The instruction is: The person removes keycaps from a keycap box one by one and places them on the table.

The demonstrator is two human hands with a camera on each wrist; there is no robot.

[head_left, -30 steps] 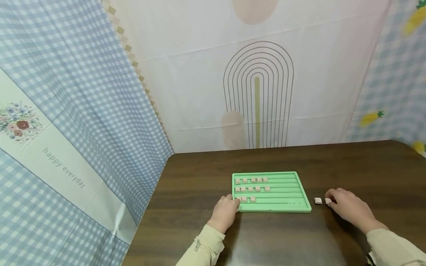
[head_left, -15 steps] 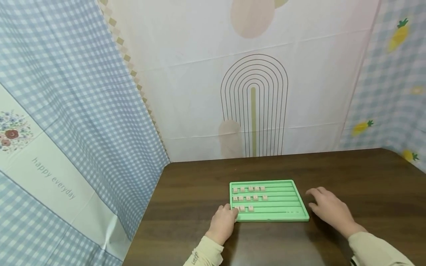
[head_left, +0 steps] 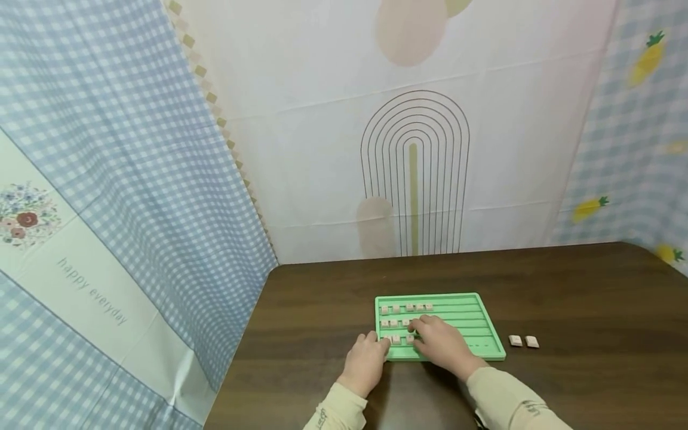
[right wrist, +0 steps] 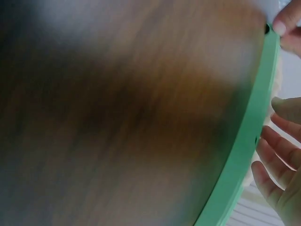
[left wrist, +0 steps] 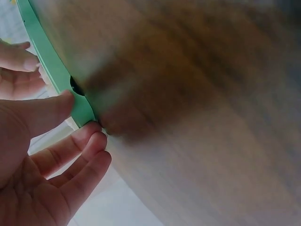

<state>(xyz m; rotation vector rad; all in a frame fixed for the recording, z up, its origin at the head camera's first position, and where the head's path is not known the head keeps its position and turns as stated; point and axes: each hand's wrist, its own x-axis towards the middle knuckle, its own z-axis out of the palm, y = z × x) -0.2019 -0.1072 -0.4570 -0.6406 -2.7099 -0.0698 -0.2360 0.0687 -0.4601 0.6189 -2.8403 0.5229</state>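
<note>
Head view places your light-green rectangular tray with raised ridges (head_left: 464,309) on a dark-brown wood-grain table (head_left: 591,298). Small cream-white square blocks (head_left: 410,307) stand in three rows, grouped toward the tray's left side.

Your left hand (head_left: 364,364) grips the tray's near-left corner; the left wrist view confirms the thumb against the green front edge and fingers at the corner. Your right hand (head_left: 443,345) is over the tray with bent fingers, thumb and forefinger beside the near row's rightmost visible block (head_left: 410,338). Whether it pinches a block cannot be told.

Obstructions noted: your right hand covers parts of the middle and near rows, your left fingers partly cover the near row's left end, and the raised front edge hides most of the blocks from both wrist views.

Right of the tray, one loose cream-white block (head_left: 515,340) and a second loose block (head_left: 531,341) lie near each other on the table. A blue-and-white checked cloth (head_left: 215,179) hangs to your left; a white line-arch cloth (head_left: 312,167) hangs behind the table.
</note>
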